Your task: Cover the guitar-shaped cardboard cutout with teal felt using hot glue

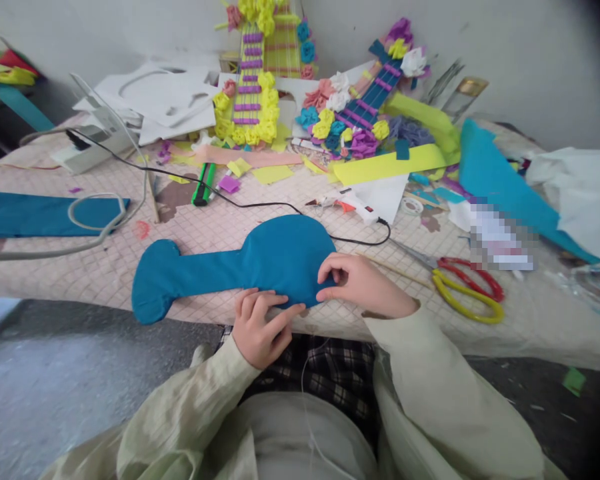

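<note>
A guitar-shaped cutout [285, 250] covered in smooth blue material lies at the front edge of the table, its round body to the right and its neck to the left. My left hand [263, 327] rests along the lower rim of the body, fingers spread over the edge. At the right side of the body, my right hand [355, 283] has thumb and forefinger curled in on the rim; the contact under the fingertips is partly hidden. A white glue gun [363, 208] with a black cord lies just behind the body. Scissors [463, 287] with red and yellow handles lie right of my right hand.
Two flower-decorated paper instruments [247, 87] lean at the back among paper scraps. A green cutter [204, 185], a power strip [93, 150], grey cable [80, 247] and blue strip [25, 213] lie left. Blue sheet [505, 187] and white cloth [580, 193] lie right.
</note>
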The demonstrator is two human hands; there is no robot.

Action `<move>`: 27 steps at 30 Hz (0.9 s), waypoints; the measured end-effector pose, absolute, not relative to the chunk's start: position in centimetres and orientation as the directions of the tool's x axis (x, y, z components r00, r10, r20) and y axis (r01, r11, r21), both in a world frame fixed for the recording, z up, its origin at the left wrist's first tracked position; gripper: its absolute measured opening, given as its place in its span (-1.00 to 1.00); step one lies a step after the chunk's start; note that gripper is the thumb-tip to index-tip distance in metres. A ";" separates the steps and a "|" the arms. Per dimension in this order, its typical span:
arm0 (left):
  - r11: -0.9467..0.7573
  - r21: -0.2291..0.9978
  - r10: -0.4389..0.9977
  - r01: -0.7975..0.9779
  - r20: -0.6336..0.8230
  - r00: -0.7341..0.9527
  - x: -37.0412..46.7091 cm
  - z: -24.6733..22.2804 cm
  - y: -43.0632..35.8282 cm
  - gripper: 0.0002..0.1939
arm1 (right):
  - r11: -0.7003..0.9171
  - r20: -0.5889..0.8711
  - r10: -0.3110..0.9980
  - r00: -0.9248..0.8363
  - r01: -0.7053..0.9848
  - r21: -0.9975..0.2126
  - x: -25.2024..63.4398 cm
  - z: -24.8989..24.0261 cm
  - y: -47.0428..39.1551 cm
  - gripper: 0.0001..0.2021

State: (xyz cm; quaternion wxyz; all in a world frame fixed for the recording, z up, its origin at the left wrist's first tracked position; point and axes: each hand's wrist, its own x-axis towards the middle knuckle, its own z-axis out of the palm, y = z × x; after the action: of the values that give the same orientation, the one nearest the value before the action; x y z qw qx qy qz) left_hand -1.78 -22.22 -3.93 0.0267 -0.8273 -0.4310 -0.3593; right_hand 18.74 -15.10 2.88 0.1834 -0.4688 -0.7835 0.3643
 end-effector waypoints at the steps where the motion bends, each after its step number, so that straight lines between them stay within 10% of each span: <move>1: -0.625 0.266 0.695 0.734 0.618 0.368 -1.8 -4.0 -22.2 -0.63 | 0.306 -0.044 0.871 -0.490 0.610 -0.731 18.7 2.8 -15.1 -0.83; 27: -0.646 0.045 0.644 0.762 0.569 0.512 -1.9 -2.9 -22.0 -0.52 | 0.344 -0.059 0.884 -0.463 0.731 -0.589 17.5 3.3 -15.2 -0.82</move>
State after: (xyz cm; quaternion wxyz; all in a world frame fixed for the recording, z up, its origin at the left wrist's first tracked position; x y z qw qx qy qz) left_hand -1.90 -21.97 -2.92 0.1061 -0.8629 -0.4073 -0.2797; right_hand 17.49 -15.23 3.31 0.1365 -0.4997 -0.8083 0.2798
